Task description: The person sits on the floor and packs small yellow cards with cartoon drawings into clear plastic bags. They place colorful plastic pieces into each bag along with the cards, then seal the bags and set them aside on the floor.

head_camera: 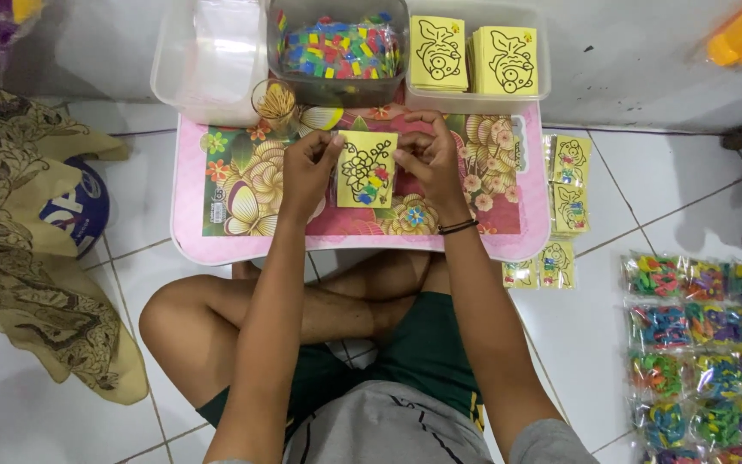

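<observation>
Both hands were up on the little pink floral lap table [216, 249], and between them sat the yellow card [366, 169], a flower outline printed on it with a few coloured bits showing low on the drawing. The left hand [307, 172] pinched the card's left edge near the top corner, fingers closed on it; the right hand [427, 159] pinched the right edge the same way, a dark band on its wrist. The card lay just about midway, neither hand nearer, its long side running away from the person toward the tubs. Straight beyond it stood the clear tub of small coloured pieces [339, 47], flanked by a tub of more yellow cards [474, 56] and a tub of clear bags [208, 51]. Filled packets [697, 344] lay on the tiles well off to the right.
</observation>
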